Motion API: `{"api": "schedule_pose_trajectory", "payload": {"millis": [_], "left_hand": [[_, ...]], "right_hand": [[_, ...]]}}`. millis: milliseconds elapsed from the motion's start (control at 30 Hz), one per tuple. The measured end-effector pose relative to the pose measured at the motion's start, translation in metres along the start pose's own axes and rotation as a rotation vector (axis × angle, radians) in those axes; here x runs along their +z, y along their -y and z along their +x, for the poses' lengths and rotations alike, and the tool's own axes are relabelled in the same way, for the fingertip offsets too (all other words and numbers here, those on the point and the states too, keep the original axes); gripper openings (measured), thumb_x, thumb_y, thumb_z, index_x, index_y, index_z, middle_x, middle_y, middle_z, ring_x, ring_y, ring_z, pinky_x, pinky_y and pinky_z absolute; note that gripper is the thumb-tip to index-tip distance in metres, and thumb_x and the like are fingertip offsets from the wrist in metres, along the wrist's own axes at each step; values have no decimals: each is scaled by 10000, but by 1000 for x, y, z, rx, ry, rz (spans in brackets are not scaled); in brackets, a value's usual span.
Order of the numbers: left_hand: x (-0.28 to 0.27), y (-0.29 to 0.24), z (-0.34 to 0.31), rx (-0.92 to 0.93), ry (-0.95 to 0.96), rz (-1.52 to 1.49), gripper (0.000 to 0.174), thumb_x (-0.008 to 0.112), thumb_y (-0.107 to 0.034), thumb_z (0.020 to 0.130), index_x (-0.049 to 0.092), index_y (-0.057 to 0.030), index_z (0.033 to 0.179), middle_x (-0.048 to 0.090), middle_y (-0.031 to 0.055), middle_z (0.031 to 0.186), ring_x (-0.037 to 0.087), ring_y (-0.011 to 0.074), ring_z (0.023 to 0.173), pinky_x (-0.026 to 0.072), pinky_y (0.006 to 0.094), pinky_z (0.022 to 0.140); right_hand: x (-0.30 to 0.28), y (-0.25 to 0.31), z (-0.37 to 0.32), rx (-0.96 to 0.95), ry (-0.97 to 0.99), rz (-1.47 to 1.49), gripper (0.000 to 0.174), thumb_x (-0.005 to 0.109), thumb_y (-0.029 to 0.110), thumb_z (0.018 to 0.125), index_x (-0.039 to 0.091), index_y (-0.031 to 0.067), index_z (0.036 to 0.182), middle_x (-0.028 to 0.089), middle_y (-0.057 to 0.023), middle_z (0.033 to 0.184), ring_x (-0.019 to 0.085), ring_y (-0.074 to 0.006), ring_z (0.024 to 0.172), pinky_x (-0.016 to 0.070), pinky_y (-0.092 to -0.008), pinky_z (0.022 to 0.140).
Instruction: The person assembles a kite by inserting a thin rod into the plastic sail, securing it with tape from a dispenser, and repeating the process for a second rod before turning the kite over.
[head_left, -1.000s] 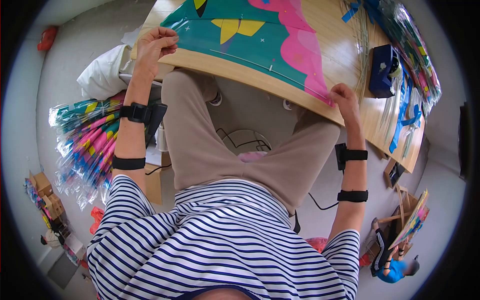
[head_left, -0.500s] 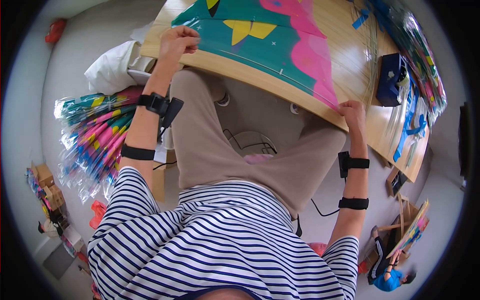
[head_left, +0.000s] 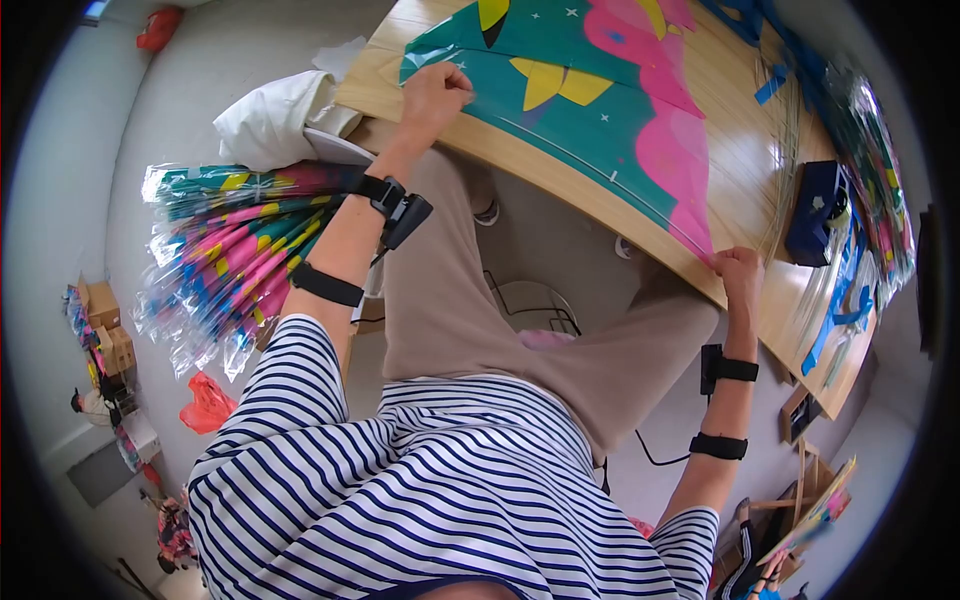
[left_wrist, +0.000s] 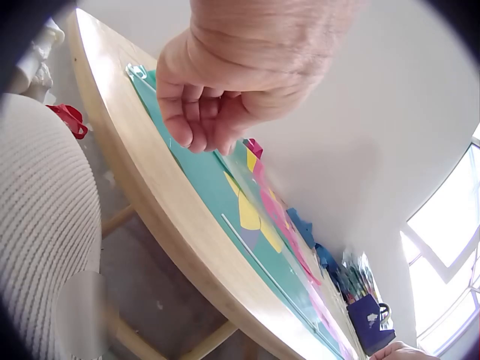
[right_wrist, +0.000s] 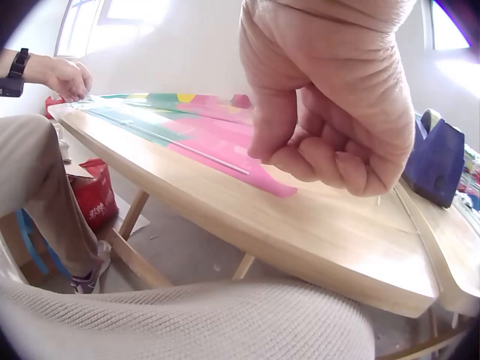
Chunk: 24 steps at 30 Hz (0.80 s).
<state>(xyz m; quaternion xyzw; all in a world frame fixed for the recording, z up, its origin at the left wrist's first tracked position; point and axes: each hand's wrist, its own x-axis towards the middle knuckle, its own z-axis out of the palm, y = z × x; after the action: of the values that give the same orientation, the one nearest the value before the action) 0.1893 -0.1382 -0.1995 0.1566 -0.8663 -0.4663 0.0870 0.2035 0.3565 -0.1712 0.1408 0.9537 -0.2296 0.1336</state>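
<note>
A green and pink kite (head_left: 560, 130) with yellow shapes lies spread over the wooden table (head_left: 385, 85). Along its near edge runs a thin white rod (head_left: 560, 150) with a small crosspiece. My left hand (head_left: 432, 100) is over the kite's green left end, fingers curled in and thumb against them; nothing shows between them in the left wrist view. At the opposite end my right hand (head_left: 740, 275) pinches the pink edge near the corner, thumb against the bent forefinger. The pink tip (right_wrist: 281, 189) shows just below those fingers in the right wrist view.
A dark blue tape dispenser (head_left: 815, 215) stands at the table's right, near thin rods (head_left: 790, 150) and blue strips (head_left: 850, 300). Wrapped kite bundles (head_left: 225, 240) lie at my left, beside a white cloth bag (head_left: 270, 120). Another person sits at lower right.
The head view has turned, so the table and kite appear farther right and lower. My left hand has shifted slightly right along the kite; my right hand stays at the pink corner.
</note>
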Motion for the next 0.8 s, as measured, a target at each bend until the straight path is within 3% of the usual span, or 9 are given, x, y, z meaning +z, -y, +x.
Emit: {"api": "schedule_pose_trajectory", "payload": {"millis": [133, 300, 400, 500, 567, 800], "left_hand": [[-2, -2, -2, 49, -36, 106, 70, 717, 24, 751, 662, 6, 790, 644, 37, 705, 582, 101, 634, 476, 259, 594], [-7, 0, 4, -89, 56, -113, 80, 723, 14, 755, 668, -19, 803, 645, 29, 711, 589, 99, 625, 484, 242, 580], [-14, 5, 8, -102, 103, -166, 94, 726, 18, 755, 668, -30, 812, 645, 28, 715, 591, 98, 601, 491, 236, 560], [-15, 9, 13, -86, 145, -163, 137, 728, 31, 749, 654, -33, 846, 636, 27, 721, 586, 100, 568, 492, 238, 536], [-13, 6, 13, -108, 78, -158, 141, 732, 52, 721, 652, -4, 821, 627, 38, 668, 596, 113, 552, 501, 257, 516], [-13, -2, 11, -162, 53, -88, 142, 739, 36, 747, 634, -16, 828, 622, 23, 701, 591, 95, 598, 507, 248, 544]], "right_hand": [[2, -1, 1, -6, 3, 2, 223, 748, 203, 717, 734, -7, 791, 688, -131, 694, 670, -226, 681, 510, -355, 662], [-4, 7, -4, 19, 21, 7, 214, 742, 201, 718, 739, -2, 785, 683, -129, 684, 667, -224, 676, 506, -351, 658], [-2, 2, -3, -52, 19, 92, 190, 721, 179, 692, 729, -9, 721, 663, -79, 618, 620, -143, 606, 457, -305, 576], [5, -15, 8, -126, -9, 107, 191, 716, 172, 688, 733, -16, 721, 672, -88, 623, 631, -144, 608, 472, -302, 585], [4, -13, 11, -55, 22, 54, 253, 695, 212, 669, 754, 0, 794, 711, -168, 736, 695, -245, 726, 521, -367, 704], [5, 8, 7, 54, 19, 63, 195, 723, 186, 685, 758, 28, 793, 715, -131, 727, 692, -213, 708, 522, -344, 688]]}}
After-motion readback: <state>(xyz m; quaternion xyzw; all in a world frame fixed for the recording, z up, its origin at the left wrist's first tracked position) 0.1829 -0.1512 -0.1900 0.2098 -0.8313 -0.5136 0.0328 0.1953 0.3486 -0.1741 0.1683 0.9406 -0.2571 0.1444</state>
